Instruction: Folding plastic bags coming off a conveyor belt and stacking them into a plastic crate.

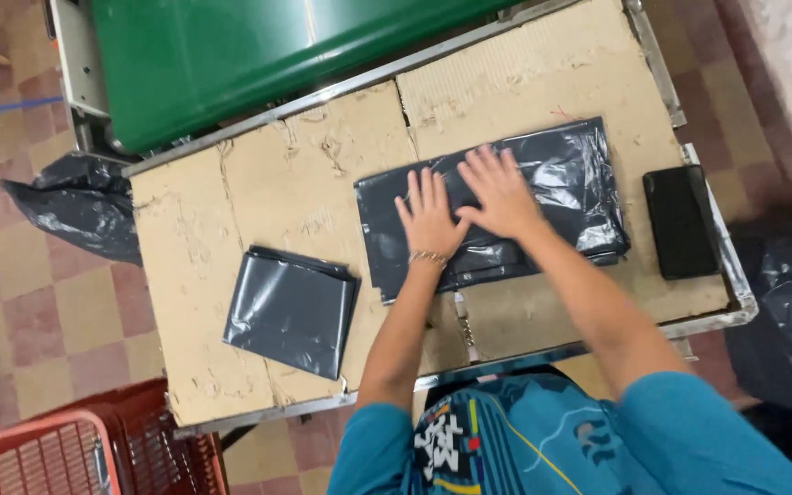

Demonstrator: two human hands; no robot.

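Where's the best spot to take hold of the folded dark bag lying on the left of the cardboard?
Probably the folded bag by its near right corner, coming from the person's side: it lies flat and apart from both hands, and that corner sits near the cardboard edge, so fingers could slide under.

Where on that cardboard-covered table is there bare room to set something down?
Bare cardboard lies at the table's left end, beside the small folded dark grey plastic bag, and along the far edge by the green conveyor. The middle is crowded: both hands press the larger grey bag, with a black flat case beside it.
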